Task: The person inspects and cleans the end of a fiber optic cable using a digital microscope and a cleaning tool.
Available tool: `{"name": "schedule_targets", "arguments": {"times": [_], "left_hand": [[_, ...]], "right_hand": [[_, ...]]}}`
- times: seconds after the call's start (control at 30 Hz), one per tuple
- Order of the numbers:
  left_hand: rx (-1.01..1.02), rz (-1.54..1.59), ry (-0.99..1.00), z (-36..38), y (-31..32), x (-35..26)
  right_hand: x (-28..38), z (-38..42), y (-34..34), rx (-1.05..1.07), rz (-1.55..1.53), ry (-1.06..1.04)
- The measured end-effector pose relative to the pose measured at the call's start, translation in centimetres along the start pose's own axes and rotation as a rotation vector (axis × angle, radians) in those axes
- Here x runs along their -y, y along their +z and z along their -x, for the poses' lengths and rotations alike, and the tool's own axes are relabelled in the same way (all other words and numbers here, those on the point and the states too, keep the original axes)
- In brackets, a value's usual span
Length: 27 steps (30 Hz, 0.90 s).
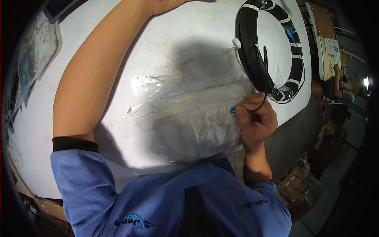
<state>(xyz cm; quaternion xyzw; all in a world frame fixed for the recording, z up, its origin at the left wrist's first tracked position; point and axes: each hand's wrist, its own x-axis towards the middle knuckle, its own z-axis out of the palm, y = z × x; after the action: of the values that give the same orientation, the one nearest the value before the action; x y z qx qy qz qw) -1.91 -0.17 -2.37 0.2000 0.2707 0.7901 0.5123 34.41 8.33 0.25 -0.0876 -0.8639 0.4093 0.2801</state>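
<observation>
One blue connector is pinched by the right hand; left hand, grip unclear.

Table is lying before me; plastic sheeting is sitting on it, centre, nearest my body. Cable coil is resting on the table behind and right of the sheeting. My right hand is holding the connector at the sheeting's right side, just in front of the coil. My left arm is lying left of the sheeting, left hand sitting beyond it. Off right, past the table, boxes are standing low, another person working farther back.
</observation>
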Motion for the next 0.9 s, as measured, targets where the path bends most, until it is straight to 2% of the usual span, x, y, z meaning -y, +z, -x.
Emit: {"name": "schedule_targets", "arguments": {"times": [0.2,0.3,0.4,0.47,0.57,0.67,0.9], "left_hand": [[-0.024,-0.010,-0.002,-0.01,-0.05,0.12],[-0.035,-0.016,0.009,0.02,0.07,0.05],[-0.036,-0.016,0.005,0.01,0.02,0.06],[-0.033,-0.022,0.002,0.12,0.13,-0.01],[-0.007,-0.012,-0.001,0.05,0.04,0.00],[-0.027,-0.023,0.010,0.07,0.15,0.06],[-0.011,-0.025,0.005,0.08,0.00,-0.01]], "right_hand": [[0.30,-0.11,0.13,-0.036,0.025,0.021],[0.37,-0.25,0.23,0.041,-0.037,-0.036],[0.28,-0.05,0.27,-0.040,-0.056,-0.002],[0.66,-0.23,0.22,0.011,0.048,-0.014],[0.41,-0.46,0.21,0.052,-0.032,-0.085],[0.32,-0.23,0.38,-0.028,-0.012,-0.005],[0.62,-0.21,0.32,0.033,-0.027,-0.044]]}}
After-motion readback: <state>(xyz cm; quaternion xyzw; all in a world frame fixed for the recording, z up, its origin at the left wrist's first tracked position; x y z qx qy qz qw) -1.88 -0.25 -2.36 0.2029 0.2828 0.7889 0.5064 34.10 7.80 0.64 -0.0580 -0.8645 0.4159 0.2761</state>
